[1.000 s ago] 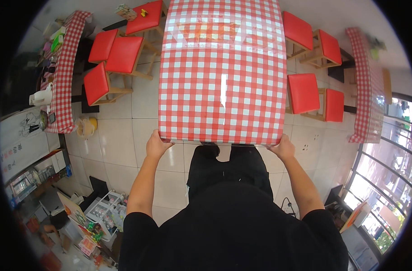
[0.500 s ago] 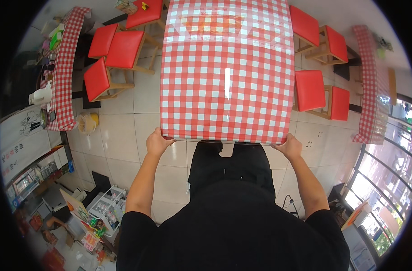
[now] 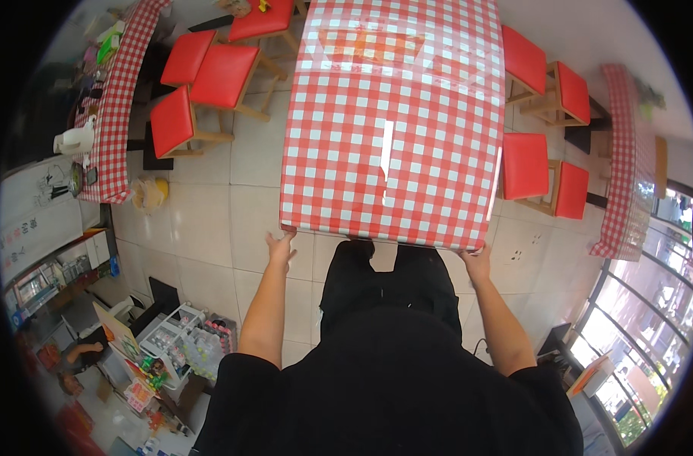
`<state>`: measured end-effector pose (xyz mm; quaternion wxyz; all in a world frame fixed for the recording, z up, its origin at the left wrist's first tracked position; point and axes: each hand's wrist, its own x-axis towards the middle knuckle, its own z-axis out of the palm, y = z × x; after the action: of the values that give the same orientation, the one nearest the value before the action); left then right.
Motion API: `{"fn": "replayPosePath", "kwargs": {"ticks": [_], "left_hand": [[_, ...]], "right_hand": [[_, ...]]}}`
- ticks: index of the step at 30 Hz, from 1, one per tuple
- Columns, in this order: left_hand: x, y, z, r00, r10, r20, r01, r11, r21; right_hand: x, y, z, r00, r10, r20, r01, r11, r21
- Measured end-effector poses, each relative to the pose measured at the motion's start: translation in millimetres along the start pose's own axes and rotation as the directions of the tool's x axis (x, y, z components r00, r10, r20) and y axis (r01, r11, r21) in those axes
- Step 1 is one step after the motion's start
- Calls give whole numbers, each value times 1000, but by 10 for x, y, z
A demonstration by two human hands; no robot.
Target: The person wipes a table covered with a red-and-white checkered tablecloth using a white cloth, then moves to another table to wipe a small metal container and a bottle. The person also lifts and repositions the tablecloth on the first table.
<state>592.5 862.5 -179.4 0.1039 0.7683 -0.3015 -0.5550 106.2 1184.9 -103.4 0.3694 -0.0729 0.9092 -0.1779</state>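
A long table under a glossy red-and-white checked cloth stretches away from me. My left hand hovers just below its near left corner, fingers apart and holding nothing. My right hand is at the near right corner, its fingers tucked under the cloth's edge. My legs in black stand against the near edge between the two hands.
Red-cushioned wooden stools stand left and right of the table. Two more checked tables run along the left and right sides. A yellow bag lies on the tiled floor. A rack of small goods stands at my lower left.
My left hand has come off the table's near left corner and opened. The right hand stays at its corner. The table now sits slightly further from me in the view.
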Motion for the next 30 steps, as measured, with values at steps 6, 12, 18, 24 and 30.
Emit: {"fn": "replayPosePath", "kwargs": {"ticks": [6,12,18,24,30], "left_hand": [[-243,-146,446,878,-118,463,438,586,-682],[-251,123,1034,880,214,424,410,106,-906],[-220,-313,1034,947,100,305,300,68,-952],[-719,-473,969,928,75,366,333,276,-902],[-1025,-324,1347,982,132,135,67,424,-903]], "right_hand": [[-159,-181,319,816,279,506,-555,622,553],[-339,-563,503,736,147,661,-624,527,578],[-554,-702,619,695,86,714,-674,425,605],[-695,-879,982,683,2,731,-663,423,618],[-914,-1162,1491,606,-170,777,-699,353,623]]}}
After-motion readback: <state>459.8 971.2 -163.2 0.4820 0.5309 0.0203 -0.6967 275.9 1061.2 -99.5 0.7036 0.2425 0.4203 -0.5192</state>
